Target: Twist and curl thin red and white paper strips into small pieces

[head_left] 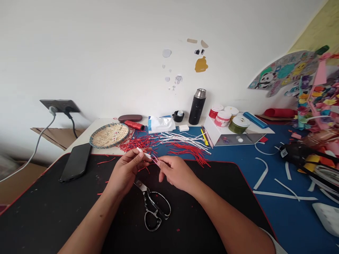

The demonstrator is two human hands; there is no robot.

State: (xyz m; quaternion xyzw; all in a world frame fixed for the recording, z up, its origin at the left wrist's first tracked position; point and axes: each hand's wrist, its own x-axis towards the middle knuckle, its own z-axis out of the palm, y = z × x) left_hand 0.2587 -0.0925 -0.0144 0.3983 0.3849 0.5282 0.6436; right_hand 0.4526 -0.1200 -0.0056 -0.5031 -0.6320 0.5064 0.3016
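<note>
My left hand [126, 170] and my right hand [177, 172] meet above the black mat [53, 211]. Both pinch the same thin white strip [145, 153], the left near its far end, the right at its near end. The fingers of each hand are closed on it. Just below the hands lie metal scissors [153, 206], blades toward the left hand. Behind the hands a heap of red threads [137, 143] and a bundle of white and red strips [185, 141] rest on the table.
A black phone [76, 161] lies at the mat's left, a woven basket [109, 135] and red spool [134, 125] behind it. A black flask [197, 106], jars [222, 118] on a white box, tissues [161, 124] and white strips [265, 173] on blue cover. Colourful paper craft at right.
</note>
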